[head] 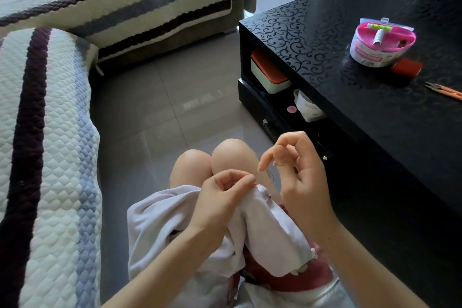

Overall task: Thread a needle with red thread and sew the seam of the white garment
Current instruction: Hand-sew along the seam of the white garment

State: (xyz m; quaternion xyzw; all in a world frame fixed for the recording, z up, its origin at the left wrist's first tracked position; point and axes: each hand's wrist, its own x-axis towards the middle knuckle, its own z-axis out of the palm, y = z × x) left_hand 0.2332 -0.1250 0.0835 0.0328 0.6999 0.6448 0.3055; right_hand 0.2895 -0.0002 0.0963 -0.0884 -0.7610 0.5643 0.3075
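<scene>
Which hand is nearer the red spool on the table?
Right. The right hand hovers beside the table, short of the red spool; the left hand pinches the white garment, farther away.

Left hand pinches white garment; right hand perhaps holds red thread.

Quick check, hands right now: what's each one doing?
Left hand: pinches the white garment at its seam.
Right hand: fingers curled, apparently pinching the red thread.
</scene>
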